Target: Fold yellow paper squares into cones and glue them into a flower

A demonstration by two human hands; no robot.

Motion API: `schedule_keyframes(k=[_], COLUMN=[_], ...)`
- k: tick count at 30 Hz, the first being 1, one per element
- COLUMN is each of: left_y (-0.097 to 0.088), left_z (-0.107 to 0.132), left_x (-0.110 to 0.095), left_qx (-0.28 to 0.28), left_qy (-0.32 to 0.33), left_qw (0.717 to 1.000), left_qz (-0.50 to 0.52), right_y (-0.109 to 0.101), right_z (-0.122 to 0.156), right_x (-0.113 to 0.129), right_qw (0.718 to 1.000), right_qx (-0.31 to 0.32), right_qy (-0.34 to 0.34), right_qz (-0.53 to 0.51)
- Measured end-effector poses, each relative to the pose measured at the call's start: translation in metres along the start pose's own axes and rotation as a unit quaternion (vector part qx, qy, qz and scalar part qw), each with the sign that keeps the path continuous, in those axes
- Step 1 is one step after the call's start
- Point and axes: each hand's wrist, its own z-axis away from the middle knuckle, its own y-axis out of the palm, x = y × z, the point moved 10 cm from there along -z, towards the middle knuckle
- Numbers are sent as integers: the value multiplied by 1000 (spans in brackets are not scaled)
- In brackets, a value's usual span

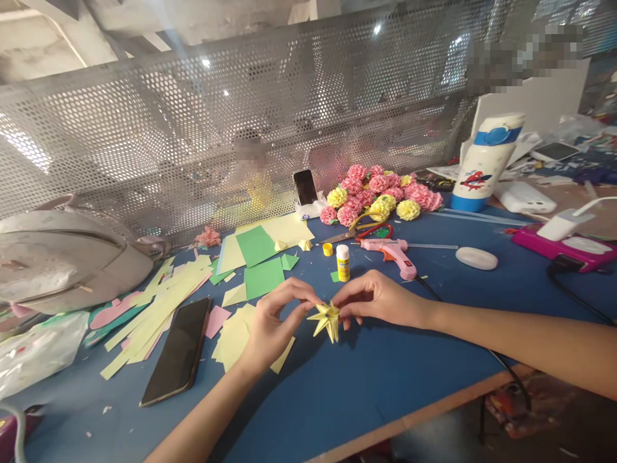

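Observation:
Between my two hands, a little above the blue table (376,379), is a yellow folded paper star (330,319) with several pointed arms. The fingertips of my left hand (281,315) pinch the star from the left. From the right, the fingers of my right hand (369,298) grip its other side, partly hiding those points. Just beyond the hands stands a small glue bottle (343,263) with a white top and yellow label. Its yellow cap (328,249) lies close by. Yellow paper squares (234,335) lie beside my left hand.
Green paper (264,278), yellow strips (159,315) and a dark phone (178,350) lie at the left, near a backpack (72,247). A pink glue gun (393,254), scissors (349,235) and paper flowers (376,193) lie beyond. A bottle (486,164) and power strip (544,247) stand right.

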Motion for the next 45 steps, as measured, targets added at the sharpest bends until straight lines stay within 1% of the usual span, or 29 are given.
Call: schedule_keyframes(k=[7, 12, 18, 22, 26, 29, 33, 37, 40, 45], left_y=[4, 6, 7, 7, 11, 12, 14, 20, 19, 15], left_z=[0, 2, 4, 9, 15, 19, 21, 23, 21, 18], left_x=[-15, -22, -30, -36, -41, -43, -47, -51, -48, -44], left_qx=[23, 37, 35, 22, 21, 19, 26, 43, 42, 14], left_qy=[41, 85, 139, 179, 232, 256, 273, 284, 268, 239], left_qw=[999, 994, 984, 972, 951, 939, 926, 915, 924, 943], left_qz=[-28, -55, -103, -149, -202, -230, -257, -283, -271, -232], right_y=[-2, -3, -5, -8, -10, -11, -11, -10, -9, -10], right_z=[-1, 0, 1, 1, 1, 1, 2, 5, 7, 12], right_x=[1, 0, 3, 7, 10, 10, 15, 26, 33, 43], right_qw=[1000, 1000, 1000, 999, 997, 996, 995, 987, 977, 960], right_qx=[-5, -12, -24, -36, -41, -41, -46, -51, -52, -71], right_qy=[-4, -7, -14, -24, -53, -67, -84, -116, -150, -198], right_qz=[-5, -8, 2, 18, 30, 32, 41, 96, 139, 185])
